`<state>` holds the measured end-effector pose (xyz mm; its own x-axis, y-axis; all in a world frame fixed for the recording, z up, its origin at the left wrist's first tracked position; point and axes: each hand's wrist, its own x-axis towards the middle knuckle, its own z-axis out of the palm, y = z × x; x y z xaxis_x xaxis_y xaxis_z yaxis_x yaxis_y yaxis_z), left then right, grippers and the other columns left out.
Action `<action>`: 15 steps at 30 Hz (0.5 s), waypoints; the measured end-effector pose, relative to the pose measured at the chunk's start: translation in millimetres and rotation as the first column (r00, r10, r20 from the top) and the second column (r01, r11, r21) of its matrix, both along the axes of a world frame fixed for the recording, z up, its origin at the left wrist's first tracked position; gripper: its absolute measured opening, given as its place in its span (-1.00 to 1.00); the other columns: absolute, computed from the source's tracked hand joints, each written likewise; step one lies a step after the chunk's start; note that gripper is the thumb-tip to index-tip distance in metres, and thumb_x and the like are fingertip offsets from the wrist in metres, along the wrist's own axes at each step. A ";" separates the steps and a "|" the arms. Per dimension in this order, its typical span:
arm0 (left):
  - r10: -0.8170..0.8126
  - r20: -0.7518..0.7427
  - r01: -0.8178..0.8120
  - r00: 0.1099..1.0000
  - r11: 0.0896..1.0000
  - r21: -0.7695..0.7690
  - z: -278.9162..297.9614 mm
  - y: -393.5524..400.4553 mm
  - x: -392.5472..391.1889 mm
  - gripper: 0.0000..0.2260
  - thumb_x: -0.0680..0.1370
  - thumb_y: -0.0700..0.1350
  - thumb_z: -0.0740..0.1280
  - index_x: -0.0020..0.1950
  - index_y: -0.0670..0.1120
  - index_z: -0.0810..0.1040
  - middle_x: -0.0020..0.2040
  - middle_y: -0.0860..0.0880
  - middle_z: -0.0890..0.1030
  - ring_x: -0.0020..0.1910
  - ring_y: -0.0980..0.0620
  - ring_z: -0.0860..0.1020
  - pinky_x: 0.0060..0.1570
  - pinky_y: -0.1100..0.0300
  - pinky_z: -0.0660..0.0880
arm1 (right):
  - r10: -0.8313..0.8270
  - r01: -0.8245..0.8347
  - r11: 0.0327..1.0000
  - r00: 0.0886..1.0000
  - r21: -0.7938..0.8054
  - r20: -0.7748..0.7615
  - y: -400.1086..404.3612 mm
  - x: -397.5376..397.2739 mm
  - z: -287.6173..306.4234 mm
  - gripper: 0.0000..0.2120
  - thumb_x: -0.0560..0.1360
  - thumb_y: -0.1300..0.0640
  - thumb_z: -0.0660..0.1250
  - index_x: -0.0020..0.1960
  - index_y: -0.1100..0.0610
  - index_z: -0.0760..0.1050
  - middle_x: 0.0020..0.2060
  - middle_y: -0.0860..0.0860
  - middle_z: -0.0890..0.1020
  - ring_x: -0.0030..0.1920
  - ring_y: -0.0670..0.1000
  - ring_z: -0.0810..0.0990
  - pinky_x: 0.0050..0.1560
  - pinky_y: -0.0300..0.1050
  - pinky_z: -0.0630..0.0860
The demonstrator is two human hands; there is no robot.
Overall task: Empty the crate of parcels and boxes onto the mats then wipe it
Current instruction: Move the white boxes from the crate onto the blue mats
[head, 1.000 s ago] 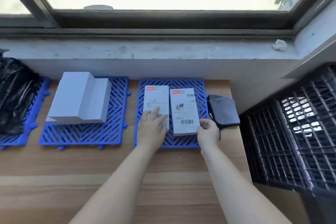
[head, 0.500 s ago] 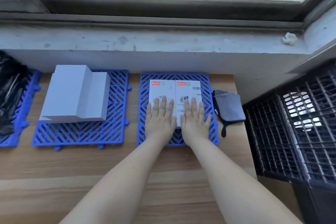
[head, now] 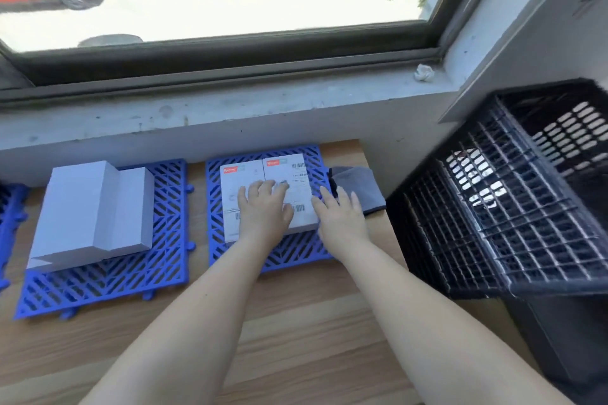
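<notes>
Two white labelled parcels lie side by side on the middle blue mat: the left parcel and the right parcel. My left hand rests flat across both, fingers straight. My right hand hovers just right of the parcels with fingers spread, its tips reaching the grey cloth. The black mesh crate stands tilted to the right of the table, and I see nothing inside it. Two plain white boxes sit together on the left blue mat.
A third blue mat shows at the far left edge. The wooden table runs under a concrete window sill, where a crumpled white scrap lies at the right end. A wall corner stands behind the crate.
My right hand has slid off the right parcel toward the cloth. My left hand has shifted right over the seam between the parcels. The camera has turned right and upward.
</notes>
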<state>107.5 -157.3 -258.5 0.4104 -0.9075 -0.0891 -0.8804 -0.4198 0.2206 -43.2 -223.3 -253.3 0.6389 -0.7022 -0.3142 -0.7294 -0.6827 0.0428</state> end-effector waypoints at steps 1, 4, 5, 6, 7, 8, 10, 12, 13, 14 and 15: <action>-0.024 -0.006 0.023 1.000 0.999 -0.035 5.8 -6.9 -10.4 -0.62 0.57 -0.02 0.31 0.39 -0.03 0.48 0.40 -0.13 0.45 0.42 -0.21 0.31 0.44 -0.27 0.10 | -0.011 0.011 1.000 1.000 -0.011 0.006 -3.7 -18.0 7.4 -0.44 0.64 0.09 0.15 0.59 0.03 0.03 0.60 0.07 -0.01 0.58 0.19 -0.04 0.53 0.27 -0.11; -0.176 0.081 0.178 0.981 0.984 -0.028 23.9 -28.7 -57.7 -0.65 0.53 -0.01 0.35 0.29 -0.06 0.55 0.36 -0.19 0.47 0.39 -0.27 0.34 0.40 -0.31 0.09 | -0.084 0.088 0.995 0.993 -0.040 0.085 -13.3 -75.2 27.6 -0.56 0.59 0.17 0.20 0.47 0.09 0.32 0.56 0.14 0.19 0.55 0.21 0.11 0.49 0.35 -0.09; -0.229 0.108 0.232 0.967 0.973 -0.016 30.2 -35.5 -77.8 -0.65 0.52 -0.01 0.36 0.29 -0.06 0.55 0.35 -0.20 0.47 0.40 -0.29 0.32 0.41 -0.32 0.03 | -0.104 0.112 0.991 0.989 -0.072 0.107 -16.1 -95.5 33.2 -0.61 0.54 0.21 0.27 0.37 0.12 0.44 0.49 0.17 0.32 0.51 0.29 0.21 0.48 0.39 -0.01; -0.273 0.137 0.278 0.952 0.961 -0.015 36.8 -42.3 -99.0 -0.64 0.49 -0.02 0.38 0.28 -0.06 0.56 0.34 -0.21 0.47 0.42 -0.31 0.30 0.41 -0.33 -0.01 | -0.139 0.150 0.984 0.984 -0.093 0.115 -19.3 -118.0 39.2 -0.65 0.47 0.25 0.34 0.25 0.13 0.54 0.40 0.20 0.45 0.45 0.36 0.30 0.45 0.42 0.09; -0.311 0.169 0.317 0.935 0.948 -0.009 42.4 -48.9 -120.5 -0.62 0.47 -0.02 0.39 0.28 -0.05 0.56 0.34 -0.21 0.47 0.43 -0.32 0.29 0.42 -0.33 -0.02 | -0.168 0.182 0.977 0.978 -0.111 0.123 -23.1 -141.0 46.2 -0.66 0.41 0.29 0.38 0.18 0.13 0.58 0.35 0.20 0.50 0.42 0.40 0.33 0.44 0.41 0.14; -0.352 0.210 0.358 0.912 0.934 0.013 48.6 -56.2 -142.1 -0.61 0.46 -0.01 0.39 0.28 -0.03 0.55 0.32 -0.20 0.48 0.42 -0.31 0.30 0.42 -0.31 0.03 | -0.202 0.216 0.970 0.971 -0.110 0.127 -26.6 -164.0 54.5 -0.63 0.42 0.30 0.36 0.21 0.12 0.57 0.37 0.19 0.47 0.44 0.39 0.30 0.47 0.37 0.13; -0.432 0.297 0.438 0.852 0.898 0.050 62.1 -71.0 -187.1 -0.62 0.44 0.04 0.39 0.24 -0.01 0.54 0.24 -0.15 0.50 0.34 -0.25 0.36 0.34 -0.23 0.22 | -0.214 0.232 0.959 0.969 -0.161 0.119 -33.0 -212.4 69.4 -0.55 0.51 0.28 0.25 0.38 0.08 0.43 0.49 0.13 0.31 0.51 0.28 0.17 0.51 0.25 0.07; -0.483 0.347 0.504 0.804 0.863 0.034 78.8 -85.8 -235.3 -0.63 0.44 0.06 0.37 0.21 -0.01 0.52 0.20 -0.13 0.49 0.26 -0.23 0.39 0.25 -0.16 0.32 | -0.260 0.287 0.938 0.953 -0.194 0.154 -42.8 -265.4 84.2 -0.55 0.55 0.22 0.19 0.44 0.05 0.33 0.51 0.08 0.25 0.51 0.20 0.12 0.47 0.15 0.13; -0.506 0.360 0.535 0.784 0.844 0.021 86.5 -94.2 -261.0 -0.63 0.45 0.07 0.34 0.23 -0.01 0.50 0.22 -0.13 0.46 0.26 -0.22 0.38 0.23 -0.15 0.31 | -0.302 0.337 0.918 0.936 -0.208 0.181 -47.3 -292.6 91.8 -0.56 0.56 0.19 0.18 0.43 0.04 0.33 0.50 0.07 0.25 0.51 0.20 0.11 0.45 0.13 0.14; -0.522 0.370 0.561 0.768 0.828 0.002 94.4 -102.1 -286.6 -0.62 0.48 0.07 0.31 0.26 -0.01 0.47 0.24 -0.13 0.43 0.27 -0.22 0.36 0.22 -0.14 0.30 | -0.339 0.380 0.900 0.919 -0.213 0.203 -50.6 -318.1 99.1 -0.58 0.57 0.17 0.19 0.43 0.03 0.33 0.49 0.06 0.25 0.51 0.21 0.09 0.45 0.13 0.14; -0.536 0.379 0.582 0.755 0.813 -0.011 101.1 -109.2 -313.5 -0.61 0.49 0.08 0.30 0.28 -0.01 0.44 0.26 -0.12 0.41 0.27 -0.21 0.35 0.21 -0.13 0.29 | -0.371 0.414 0.886 0.903 -0.211 0.216 -52.8 -343.7 105.3 -0.59 0.58 0.14 0.20 0.42 0.03 0.33 0.48 0.06 0.26 0.51 0.22 0.08 0.46 0.13 0.14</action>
